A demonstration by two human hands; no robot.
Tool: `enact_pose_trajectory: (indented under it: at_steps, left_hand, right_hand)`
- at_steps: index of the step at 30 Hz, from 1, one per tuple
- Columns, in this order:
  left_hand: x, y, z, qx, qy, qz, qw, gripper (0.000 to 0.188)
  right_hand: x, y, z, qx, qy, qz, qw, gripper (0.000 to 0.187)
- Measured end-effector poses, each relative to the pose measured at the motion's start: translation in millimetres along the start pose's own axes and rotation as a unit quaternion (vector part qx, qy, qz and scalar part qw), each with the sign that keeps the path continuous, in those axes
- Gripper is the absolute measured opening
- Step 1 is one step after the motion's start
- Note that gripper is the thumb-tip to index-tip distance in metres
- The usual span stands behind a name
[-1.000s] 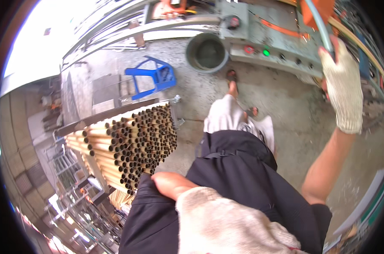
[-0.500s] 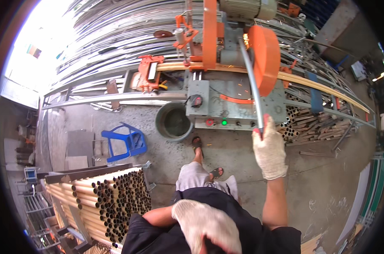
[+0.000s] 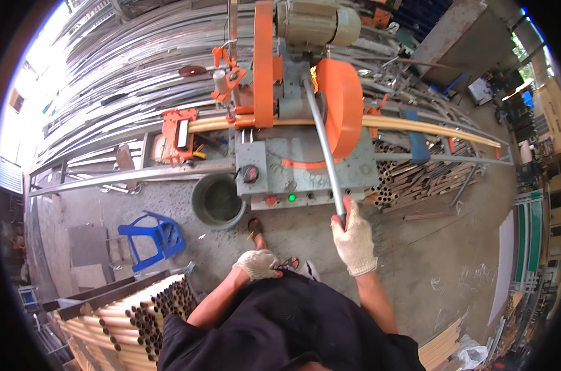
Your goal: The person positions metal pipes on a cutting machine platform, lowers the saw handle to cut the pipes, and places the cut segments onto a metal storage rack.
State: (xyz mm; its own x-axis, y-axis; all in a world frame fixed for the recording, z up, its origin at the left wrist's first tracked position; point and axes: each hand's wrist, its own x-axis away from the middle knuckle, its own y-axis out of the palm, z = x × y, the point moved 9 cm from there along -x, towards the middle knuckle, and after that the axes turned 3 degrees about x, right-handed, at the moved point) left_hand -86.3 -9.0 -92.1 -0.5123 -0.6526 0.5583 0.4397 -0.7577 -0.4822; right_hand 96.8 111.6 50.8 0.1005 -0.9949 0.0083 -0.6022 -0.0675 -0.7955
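My right hand (image 3: 355, 241), in a cream knit glove with red on the palm side, is closed around the dark grip of a long metal lever (image 3: 324, 139). The lever runs up to a cut-off saw with an orange blade guard (image 3: 345, 108). Sparks glow at the guard's upper left edge. Several long beige tubes (image 3: 429, 127) lie across the saw and pass under the guard; to the left they run up to an orange clamp (image 3: 176, 136). My left hand (image 3: 257, 264), also gloved, is at the front of my black shirt, its fingers mostly hidden.
A grey bucket (image 3: 218, 201) stands left of the saw's grey base (image 3: 311, 167), near my foot. A blue plastic stool (image 3: 152, 240) is farther left. Stacked beige tubes (image 3: 129, 318) fill a rack at lower left. Metal bars lie behind the saw; cut pieces (image 3: 423, 185) are piled right.
My left hand has dropped from close in front of my chest to the shirt front. The right hand stays on the lever. The view has shifted, so the saw appears lower and farther left.
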Motion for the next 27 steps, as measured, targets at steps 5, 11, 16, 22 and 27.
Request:
enact_pose_trajectory:
  at_steps: [5, 11, 16, 22, 27]
  left_hand:
    - [-29, 1, -80, -0.005, -0.053, -0.01, 0.999, 0.074]
    - [-51, -31, -125, 0.001, -0.063, 0.09, 0.994, 0.05]
    - [-31, -60, -156, 0.026, -0.081, 0.133, 0.988, 0.046]
    - [5, -108, -222, 0.026, -0.177, 0.176, 0.968, 0.048]
    - [-30, -164, -246, -0.031, -0.16, 0.212, 0.964, 0.048]
  right_hand:
    - [-3, 12, 5, 0.006, 0.042, -0.045, 0.998, 0.054]
    - [2, 15, 14, 0.05, 0.022, -0.001, 0.998, 0.054]
    - [-1, 6, 3, 0.071, 0.016, -0.033, 0.997, 0.057]
    - [-41, -112, -158, 0.437, -0.062, 0.084, 0.893, 0.041]
    - [-134, -231, -268, 0.376, -0.036, 0.198, 0.905, 0.031]
